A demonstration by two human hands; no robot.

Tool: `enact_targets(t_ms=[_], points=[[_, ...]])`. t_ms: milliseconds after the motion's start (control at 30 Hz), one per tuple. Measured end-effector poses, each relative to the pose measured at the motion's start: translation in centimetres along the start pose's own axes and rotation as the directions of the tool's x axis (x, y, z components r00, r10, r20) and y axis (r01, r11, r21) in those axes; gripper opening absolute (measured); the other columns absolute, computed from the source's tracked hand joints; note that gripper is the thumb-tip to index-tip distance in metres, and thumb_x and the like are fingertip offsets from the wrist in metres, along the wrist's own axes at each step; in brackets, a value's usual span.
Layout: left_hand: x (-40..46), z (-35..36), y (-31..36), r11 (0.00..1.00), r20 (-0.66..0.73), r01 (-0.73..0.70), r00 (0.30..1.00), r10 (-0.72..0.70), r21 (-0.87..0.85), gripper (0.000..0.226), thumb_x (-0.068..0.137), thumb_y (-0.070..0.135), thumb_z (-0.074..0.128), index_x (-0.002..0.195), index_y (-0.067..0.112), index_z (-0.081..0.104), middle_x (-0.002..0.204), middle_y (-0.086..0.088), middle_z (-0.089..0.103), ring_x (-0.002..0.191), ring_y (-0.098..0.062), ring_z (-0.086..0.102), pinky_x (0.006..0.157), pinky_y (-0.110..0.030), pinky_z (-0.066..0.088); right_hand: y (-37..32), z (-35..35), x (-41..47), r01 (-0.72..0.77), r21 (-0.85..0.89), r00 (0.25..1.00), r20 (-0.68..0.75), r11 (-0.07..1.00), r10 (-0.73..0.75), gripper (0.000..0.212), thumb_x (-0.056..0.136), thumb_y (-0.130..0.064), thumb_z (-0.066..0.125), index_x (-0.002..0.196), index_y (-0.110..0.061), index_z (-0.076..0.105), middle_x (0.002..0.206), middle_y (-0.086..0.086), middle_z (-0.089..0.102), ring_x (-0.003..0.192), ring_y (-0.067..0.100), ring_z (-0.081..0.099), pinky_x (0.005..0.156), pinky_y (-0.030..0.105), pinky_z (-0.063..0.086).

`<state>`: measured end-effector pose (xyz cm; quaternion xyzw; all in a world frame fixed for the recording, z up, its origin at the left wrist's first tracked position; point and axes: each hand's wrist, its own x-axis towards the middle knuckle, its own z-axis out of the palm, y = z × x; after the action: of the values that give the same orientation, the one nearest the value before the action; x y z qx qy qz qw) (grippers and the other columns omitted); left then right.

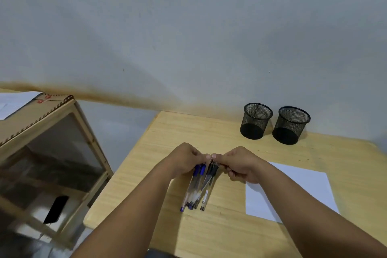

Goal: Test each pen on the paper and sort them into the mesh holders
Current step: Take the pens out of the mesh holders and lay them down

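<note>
Your left hand [186, 158] grips the far ends of the pens [198, 188], a bunch lying on the desk [219, 234] and pointing back toward you. Your right hand [238, 163] pinches a black pen's cap. The paper [297, 184] lies right, nearest that hand; the mesh holders [274, 123] stand beyond.

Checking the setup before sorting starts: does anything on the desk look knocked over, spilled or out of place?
Nothing stands out. Both mesh holders stand upright side by side near the wall, the paper lies flat, and the pens are bunched together on the desk under the left hand and right hand.
</note>
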<state>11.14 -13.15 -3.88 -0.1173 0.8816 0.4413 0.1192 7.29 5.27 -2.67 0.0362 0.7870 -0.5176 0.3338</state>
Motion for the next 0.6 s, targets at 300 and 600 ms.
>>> enact_targets(t_ms=[300, 600], points=[[-0.1, 0.0, -1.2, 0.999, -0.110, 0.001, 0.994, 0.003, 0.042, 0.020, 0.087, 0.031, 0.073, 0.094, 0.014, 0.077, 0.084, 0.001, 0.071, 0.076, -0.009, 0.063, 0.060, -0.024, 0.049, 1.7, 0.0, 1.0, 0.207, -0.245, 0.925, -0.266, 0.947, -0.271, 0.039, 0.085, -0.054, 0.065, 0.094, -0.016, 0.068, 0.081, 0.002, 0.066, 0.063, 0.017, 0.062, 0.053, 0.025, 0.046], [-0.5, 0.9, -1.1, 0.985, -0.189, 0.023, 0.982, 0.011, 0.173, 0.009, 0.083, 0.017, 0.075, 0.090, 0.012, 0.079, 0.091, -0.002, 0.074, 0.078, -0.010, 0.063, 0.064, -0.023, 0.050, 2.7, -0.2, -0.1, 0.295, -0.285, 0.889, -0.267, 0.912, -0.371, 0.022, 0.088, -0.032, 0.066, 0.105, -0.018, 0.068, 0.082, -0.001, 0.069, 0.075, 0.013, 0.062, 0.066, 0.027, 0.046]])
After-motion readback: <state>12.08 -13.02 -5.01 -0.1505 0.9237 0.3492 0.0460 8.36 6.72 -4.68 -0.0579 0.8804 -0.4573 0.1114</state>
